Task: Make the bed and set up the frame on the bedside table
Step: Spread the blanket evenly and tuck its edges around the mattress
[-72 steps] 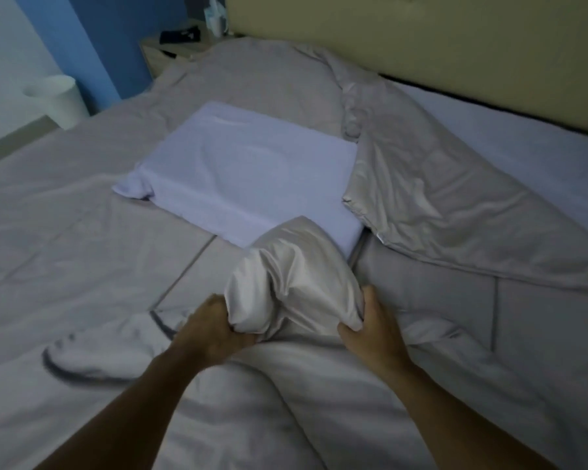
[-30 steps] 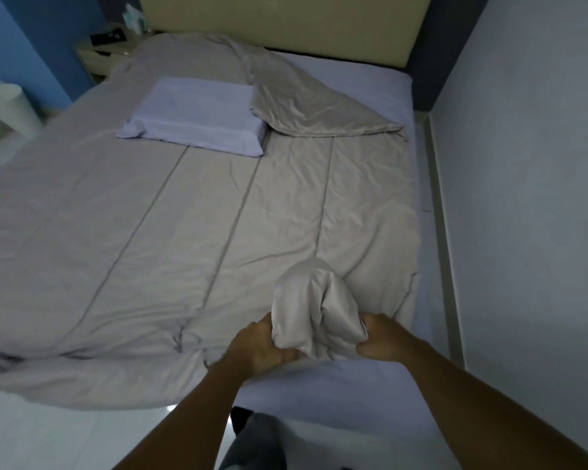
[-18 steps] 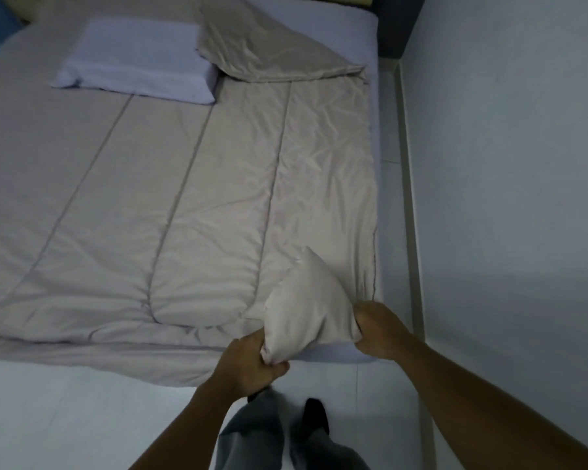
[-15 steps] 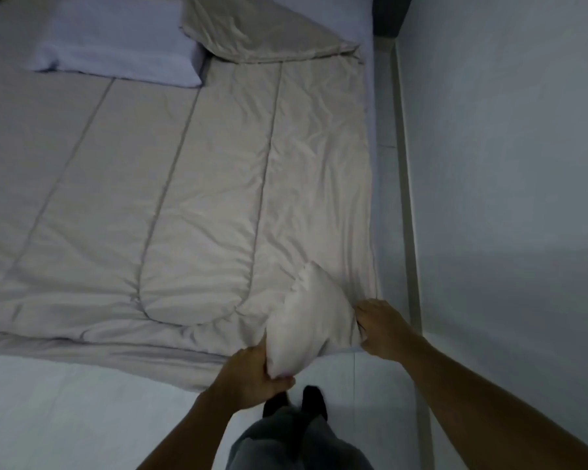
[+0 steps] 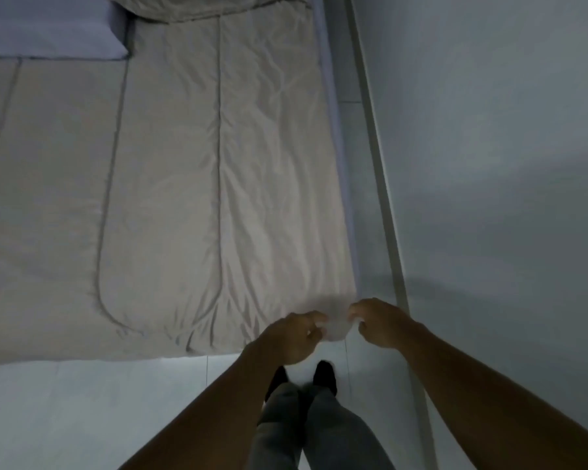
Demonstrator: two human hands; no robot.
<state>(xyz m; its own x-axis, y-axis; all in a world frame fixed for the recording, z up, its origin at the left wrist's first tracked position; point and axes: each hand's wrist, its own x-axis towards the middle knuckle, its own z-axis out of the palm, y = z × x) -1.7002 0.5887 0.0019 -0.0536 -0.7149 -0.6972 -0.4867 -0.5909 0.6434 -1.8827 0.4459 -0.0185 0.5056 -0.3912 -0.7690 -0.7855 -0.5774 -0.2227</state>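
At the foot of the bed: I am standing on the pale floor [image 5: 82, 412], both arms reaching forward and down.
Left hand [image 5: 291, 337]: I am curling my fingers [image 5: 314, 322] around the near corner of the blanket [image 5: 170, 184], knuckles up, wrist bent slightly inward.
Right hand [image 5: 379, 322]: I am pinching the same corner from the other side, fingers bent and closed on the cloth.
Corner: it is showing blurred between my hands, just off the bed's edge.
Blanket: it is lying flat over the bed, its far end folded back.
Pillow [image 5: 48, 32]: it is lying at the upper left, on the blanket.
Wall [image 5: 489, 164]: it is running along my right.
Frame and bedside table: neither is showing.
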